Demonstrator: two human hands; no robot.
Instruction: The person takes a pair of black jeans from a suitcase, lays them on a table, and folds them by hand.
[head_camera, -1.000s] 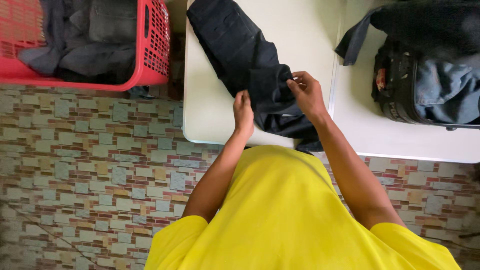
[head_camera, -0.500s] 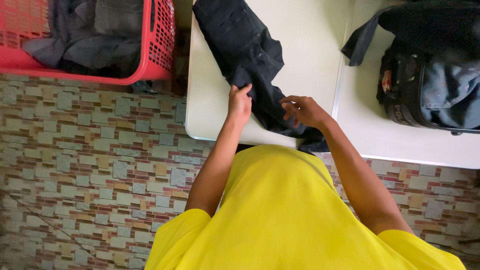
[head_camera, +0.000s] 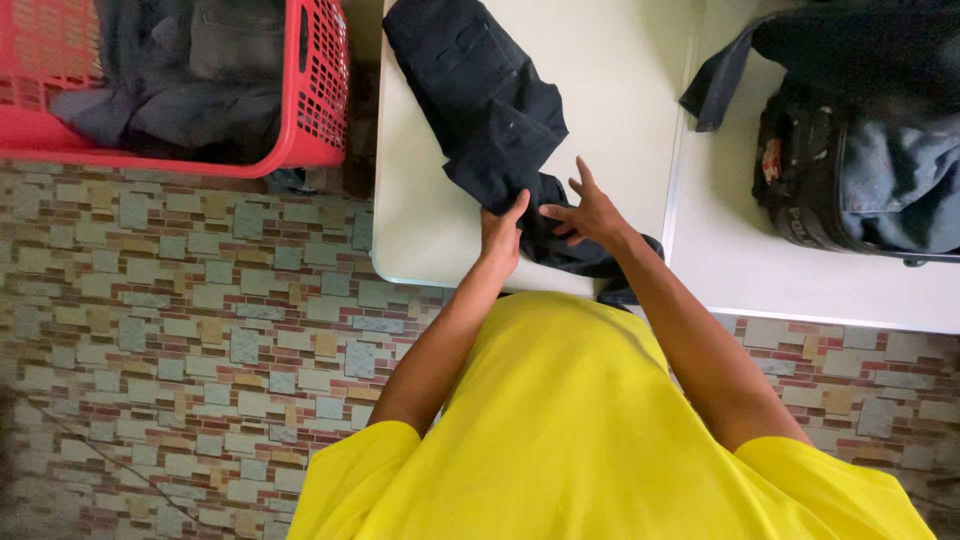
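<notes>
- Left hand (head_camera: 499, 238) pinching, right hand (head_camera: 588, 214) spread, fingers splayed, on the crumpled dark cloth trousers (head_camera: 490, 120).
- Trousers lying on the white surface (head_camera: 610, 90), near edge.
- Likely mid-fold; next wants flattening.
- Red plastic basket (head_camera: 310, 110) beyond, left.

Daylight filled the room evenly and brightly, soft rather than harsh. The pale cream worktop (head_camera: 620, 90) took most of it and looked nearly washed out, though without hard glare. The black fabric trousers (head_camera: 480, 110) swallowed the light, so their folds barely showed. Shadows were faint: a thin dark line under the worktop's edge and a dim patch inside the red plastic laundry basket (head_camera: 310, 90). The patterned tile floor (head_camera: 180, 330) stayed sharp. The bright yellow shirt (head_camera: 590, 430), closest to the lens, looked slightly soft.
</notes>
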